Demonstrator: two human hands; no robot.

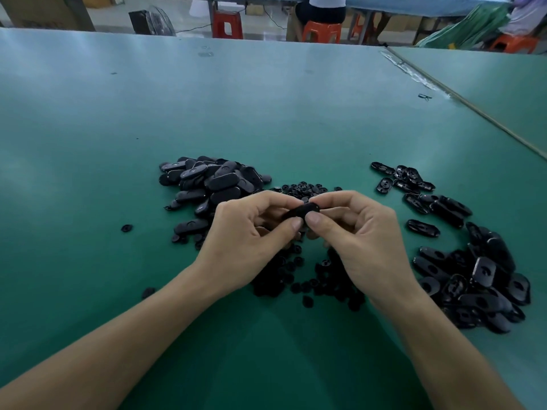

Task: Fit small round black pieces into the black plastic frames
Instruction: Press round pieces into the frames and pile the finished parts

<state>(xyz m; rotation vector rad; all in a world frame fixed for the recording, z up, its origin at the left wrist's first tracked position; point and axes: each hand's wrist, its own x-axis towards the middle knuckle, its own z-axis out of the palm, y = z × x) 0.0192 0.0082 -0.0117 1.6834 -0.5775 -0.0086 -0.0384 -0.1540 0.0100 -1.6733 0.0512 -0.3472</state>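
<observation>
**Head view.** Both hands meet above the middle of the green bench (pixel 266 99). The left hand (pixel 248 232) and the right hand (pixel 361 232) are each clamped on the same black oval frame (pixel 305 210), pinching it between thumb and curled fingers, with the thumb tips almost touching at its near edge. Whether a round piece already sits under the thumbs cannot be told — the frame is dark and largely covered. Loose round pieces (pixel 296 279) lie scattered on the bench beneath the hands and just beyond them, and a stray piece (pixel 126 228) lies apart to the left. A heap of frames (pixel 213 182) at far left shows smooth, closed faces. A second heap (pixel 473 279) at right shows open backs with holes — probably finished and unfinished stock respectively. The step in hand appears to be pressing a piece home. To do it well, line the piece up squarely with its hole before pressing. Back the frame with the fingers and push evenly with both thumbs so that it does not tilt. Check that it sits flush before setting the frame down. Working low over the scattered pieces keeps any dropped piece within reach.
</observation>
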